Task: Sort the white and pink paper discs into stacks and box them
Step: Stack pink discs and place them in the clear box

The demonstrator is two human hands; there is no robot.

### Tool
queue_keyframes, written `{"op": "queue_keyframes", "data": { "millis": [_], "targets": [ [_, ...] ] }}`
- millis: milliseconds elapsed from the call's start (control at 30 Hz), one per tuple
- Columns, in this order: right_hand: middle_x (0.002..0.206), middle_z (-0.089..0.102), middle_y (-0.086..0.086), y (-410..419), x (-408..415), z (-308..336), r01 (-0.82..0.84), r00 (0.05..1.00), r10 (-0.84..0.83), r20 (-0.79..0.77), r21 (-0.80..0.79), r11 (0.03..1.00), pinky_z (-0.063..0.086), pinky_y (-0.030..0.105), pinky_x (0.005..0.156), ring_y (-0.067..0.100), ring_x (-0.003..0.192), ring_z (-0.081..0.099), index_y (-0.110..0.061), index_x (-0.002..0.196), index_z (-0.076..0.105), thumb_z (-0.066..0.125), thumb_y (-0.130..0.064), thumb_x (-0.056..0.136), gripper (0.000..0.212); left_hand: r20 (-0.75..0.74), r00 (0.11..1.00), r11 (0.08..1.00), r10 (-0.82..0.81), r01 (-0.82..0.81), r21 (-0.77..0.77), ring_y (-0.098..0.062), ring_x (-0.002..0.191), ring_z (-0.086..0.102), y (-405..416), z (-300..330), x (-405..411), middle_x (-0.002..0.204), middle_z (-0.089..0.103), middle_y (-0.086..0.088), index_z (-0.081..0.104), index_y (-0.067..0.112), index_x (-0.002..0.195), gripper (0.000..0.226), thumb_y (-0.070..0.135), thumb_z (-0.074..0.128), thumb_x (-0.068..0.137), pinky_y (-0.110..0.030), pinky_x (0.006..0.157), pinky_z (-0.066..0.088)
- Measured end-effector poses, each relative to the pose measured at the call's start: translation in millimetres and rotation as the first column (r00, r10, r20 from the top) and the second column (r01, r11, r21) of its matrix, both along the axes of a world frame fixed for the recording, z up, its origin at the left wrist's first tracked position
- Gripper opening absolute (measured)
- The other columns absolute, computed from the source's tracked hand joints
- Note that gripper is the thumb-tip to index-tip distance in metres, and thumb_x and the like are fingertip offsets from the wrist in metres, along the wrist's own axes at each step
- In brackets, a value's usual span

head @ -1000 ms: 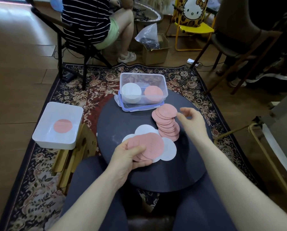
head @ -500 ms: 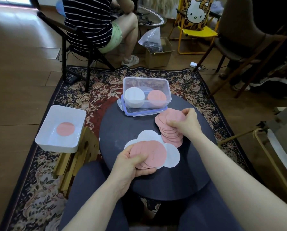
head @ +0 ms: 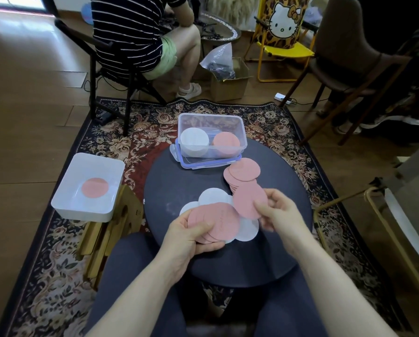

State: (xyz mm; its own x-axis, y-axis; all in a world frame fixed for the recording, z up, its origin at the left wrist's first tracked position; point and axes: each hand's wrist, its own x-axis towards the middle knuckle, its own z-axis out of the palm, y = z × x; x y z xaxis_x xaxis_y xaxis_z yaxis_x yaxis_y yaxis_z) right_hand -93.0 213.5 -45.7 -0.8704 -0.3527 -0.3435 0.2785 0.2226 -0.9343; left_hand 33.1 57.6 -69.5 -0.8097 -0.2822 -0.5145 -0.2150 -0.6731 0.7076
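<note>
Left hand point(head: 189, 235) grips a fanned pink stack point(head: 215, 222), hiding most white discs point(head: 213, 195) beneath. Right hand point(head: 280, 211), motion-blurred, pinches one pink disc point(head: 248, 200); count in stack unclear.

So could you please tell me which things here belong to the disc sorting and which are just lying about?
Part of the job:
- pink stack in left hand
- pink disc in right hand
- spread pink discs
- white discs
- clear box
- white tray

Lying about:
- cardboard box
- yellow chair
- power strip
</note>
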Motion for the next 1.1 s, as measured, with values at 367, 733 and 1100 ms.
{"op": "queue_keyframes", "data": {
  "millis": [367, 733, 1100],
  "targets": [
    [0.068, 0.063, -0.008, -6.2, 48.5, -12.4, -0.263, 0.948, 0.280, -0.151, 0.122, 0.957, 0.042, 0.023, 0.060, 0.008, 0.058, 0.050, -0.025, 0.096, 0.067, 0.066, -0.016, 0.088, 0.012, -0.086, 0.994, 0.971, -0.063, 0.041, -0.234, -0.032, 0.083, 0.071, 9.5, 2.8, 4.0, 0.098, 0.071, -0.015, 0.062, 0.003, 0.110, 0.027, -0.001, 0.068, 0.084, -0.038, 0.068, 0.061],
    [0.089, 0.070, -0.011, -9.4, 50.8, -7.8, -0.206, 0.844, 0.248, -0.476, 0.141, 0.968, 0.045, 0.018, 0.069, 0.012, 0.080, 0.061, -0.028, 0.094, 0.067, 0.062, -0.007, 0.089, 0.022, -0.059, 0.990, -0.025, -0.129, -0.063, -0.998, -0.010, 0.080, 0.052, -2.4, -6.6, 3.1, 0.086, 0.055, 0.013, 0.057, 0.023, 0.092, 0.015, 0.037, 0.054, 0.087, -0.026, 0.071, 0.039],
    [0.093, 0.065, -0.014, -11.8, 44.4, -15.0, -0.193, 0.747, 0.314, -0.586, 0.261, 0.946, 0.039, 0.013, 0.064, 0.011, 0.074, 0.053, -0.033, 0.098, 0.066, 0.066, -0.016, 0.088, 0.019, 0.040, 0.955, -0.018, -0.293, 0.036, -0.999, -0.012, 0.092, 0.056, -10.9, -15.8, -2.5, 0.102, 0.056, 0.012, 0.055, 0.024, 0.110, 0.032, 0.039, 0.033, 0.092, -0.030, 0.075, 0.048]
  ]
}}
